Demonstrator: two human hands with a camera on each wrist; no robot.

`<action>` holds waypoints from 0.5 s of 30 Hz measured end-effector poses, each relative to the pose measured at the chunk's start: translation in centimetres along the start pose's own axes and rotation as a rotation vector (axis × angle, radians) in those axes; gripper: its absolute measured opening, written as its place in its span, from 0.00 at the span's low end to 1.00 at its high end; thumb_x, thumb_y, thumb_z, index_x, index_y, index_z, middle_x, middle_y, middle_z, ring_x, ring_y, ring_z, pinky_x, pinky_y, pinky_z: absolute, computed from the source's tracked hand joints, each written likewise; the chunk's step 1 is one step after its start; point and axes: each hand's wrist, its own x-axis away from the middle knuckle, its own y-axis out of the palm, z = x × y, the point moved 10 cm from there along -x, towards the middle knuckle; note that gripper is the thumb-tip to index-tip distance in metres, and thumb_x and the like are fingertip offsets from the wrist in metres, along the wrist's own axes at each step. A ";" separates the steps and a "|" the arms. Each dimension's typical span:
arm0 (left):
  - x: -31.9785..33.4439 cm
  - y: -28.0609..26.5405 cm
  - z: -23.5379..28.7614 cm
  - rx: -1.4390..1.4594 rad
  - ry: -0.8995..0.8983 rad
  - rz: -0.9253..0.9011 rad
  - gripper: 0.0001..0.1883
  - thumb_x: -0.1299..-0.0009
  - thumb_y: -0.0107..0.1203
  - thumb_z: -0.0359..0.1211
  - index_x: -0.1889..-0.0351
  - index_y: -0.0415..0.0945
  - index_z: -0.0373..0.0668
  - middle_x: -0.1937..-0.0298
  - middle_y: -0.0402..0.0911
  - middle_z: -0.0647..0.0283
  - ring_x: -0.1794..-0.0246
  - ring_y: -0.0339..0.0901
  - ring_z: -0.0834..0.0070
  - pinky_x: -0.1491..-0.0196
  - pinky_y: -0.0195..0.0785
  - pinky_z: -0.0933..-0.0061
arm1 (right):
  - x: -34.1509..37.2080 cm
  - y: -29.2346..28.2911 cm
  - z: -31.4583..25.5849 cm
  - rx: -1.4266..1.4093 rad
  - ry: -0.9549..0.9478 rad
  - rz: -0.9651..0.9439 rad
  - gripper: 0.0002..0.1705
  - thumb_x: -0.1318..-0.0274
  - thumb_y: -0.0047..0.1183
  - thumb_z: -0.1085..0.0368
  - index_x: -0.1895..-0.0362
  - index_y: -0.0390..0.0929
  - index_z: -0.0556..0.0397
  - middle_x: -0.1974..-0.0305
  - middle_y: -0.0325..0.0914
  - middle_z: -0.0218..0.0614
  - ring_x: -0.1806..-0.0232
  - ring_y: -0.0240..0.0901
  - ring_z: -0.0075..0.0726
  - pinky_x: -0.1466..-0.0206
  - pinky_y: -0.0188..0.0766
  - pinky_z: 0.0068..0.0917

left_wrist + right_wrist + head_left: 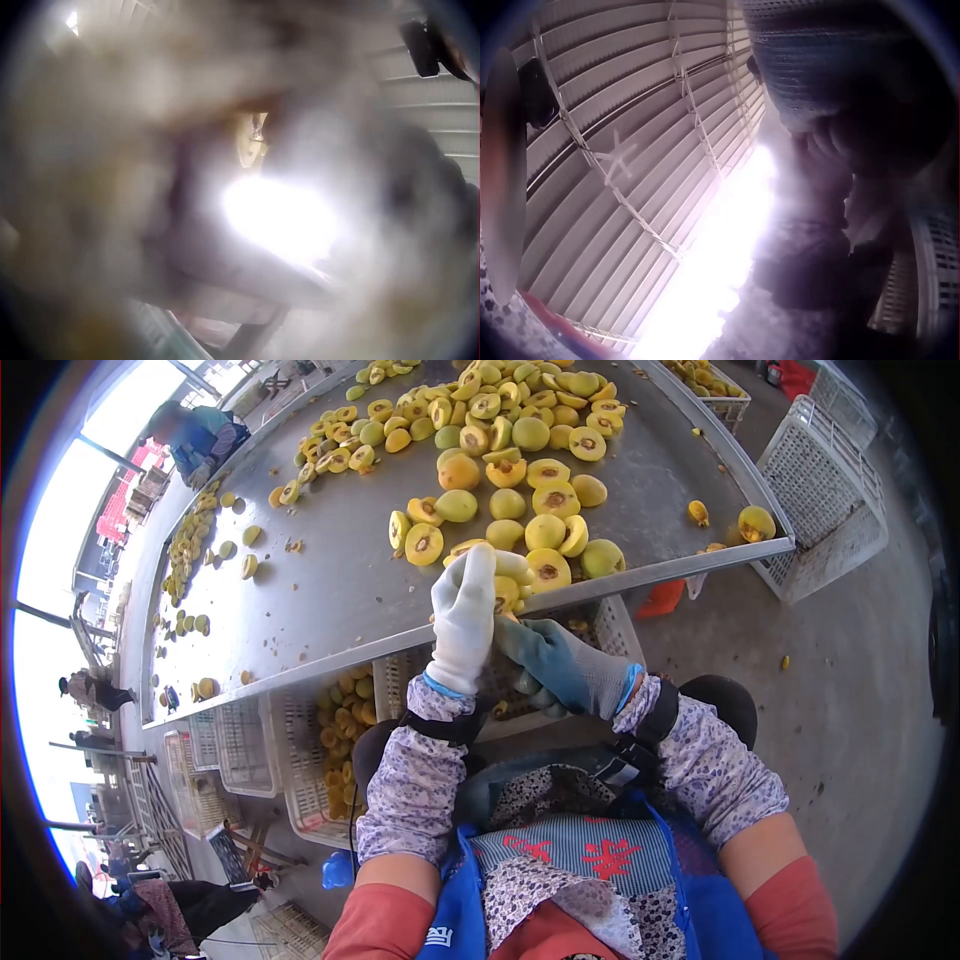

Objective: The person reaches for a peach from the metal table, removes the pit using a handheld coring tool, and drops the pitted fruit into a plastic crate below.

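In the head view my left hand (464, 605), in a white glove, grips a yellow-green stone fruit (507, 592) at the table's near edge. My right hand (565, 663), in a grey-blue glove, is close against it from below, its fingers curled and their tips right at the fruit. I cannot tell what the right fingers hold. Around the hands lie halved fruits, one cut half (548, 570) showing its brown centre and a rounded green one (603, 558) beside it. The right wrist view shows part of the dark glove (802, 67); the left wrist view is badly blurred.
The metal table (350, 585) has a raised rim and bears a big heap of fruit (480, 410) farther back. Under its near edge stand white plastic crates, one with fruit (338, 735). Another crate (825, 490) stands at the right. A person (195, 440) is at the far left.
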 end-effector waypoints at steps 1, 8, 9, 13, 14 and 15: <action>0.0 0.4 0.3 0.081 -0.026 -0.059 0.24 0.21 0.44 0.46 0.66 0.80 0.34 0.68 0.83 0.58 0.72 0.78 0.76 0.66 0.72 0.77 | 0.6 1.3 1.5 -0.213 0.251 -0.115 0.33 0.34 0.42 0.30 0.69 0.69 0.47 0.85 0.58 0.18 0.90 0.48 0.14 0.89 0.46 0.17; 0.2 0.6 0.1 0.223 -0.074 -0.179 0.28 0.20 0.38 0.49 0.67 0.77 0.35 0.73 0.81 0.53 0.77 0.77 0.70 0.69 0.73 0.75 | 0.0 1.7 2.8 -0.220 0.306 -0.203 0.25 0.33 0.49 0.40 0.69 0.73 0.49 0.82 0.68 0.26 0.87 0.63 0.25 0.85 0.60 0.23; 0.3 0.5 0.3 0.263 -0.066 -0.170 0.27 0.20 0.38 0.49 0.67 0.76 0.35 0.74 0.81 0.53 0.77 0.77 0.69 0.69 0.73 0.74 | -0.8 1.0 0.6 0.072 -0.072 -0.110 0.20 0.37 0.53 0.46 0.66 0.74 0.50 0.79 0.71 0.31 0.84 0.69 0.32 0.83 0.64 0.27; 0.9 0.7 2.0 0.227 0.055 -0.170 0.26 0.21 0.38 0.49 0.66 0.74 0.36 0.73 0.80 0.53 0.76 0.77 0.68 0.69 0.73 0.72 | 0.1 1.3 -2.3 0.809 -0.716 0.104 0.17 0.48 0.59 0.60 0.55 0.74 0.49 0.70 0.77 0.44 0.72 0.78 0.53 0.71 0.75 0.40; 0.8 0.2 1.3 0.415 -0.029 -0.115 0.24 0.21 0.40 0.49 0.65 0.73 0.37 0.72 0.80 0.54 0.76 0.77 0.68 0.69 0.74 0.72 | 0.1 1.2 -2.0 0.809 -0.719 0.100 0.17 0.48 0.59 0.60 0.55 0.74 0.49 0.70 0.77 0.44 0.72 0.78 0.53 0.71 0.75 0.40; 0.9 -0.1 0.5 0.602 -0.114 -0.058 0.22 0.22 0.42 0.49 0.64 0.71 0.39 0.71 0.79 0.55 0.75 0.77 0.68 0.70 0.74 0.72 | 0.4 1.2 -2.3 0.827 -0.747 0.137 0.17 0.46 0.58 0.59 0.53 0.74 0.48 0.69 0.78 0.44 0.71 0.79 0.53 0.68 0.76 0.42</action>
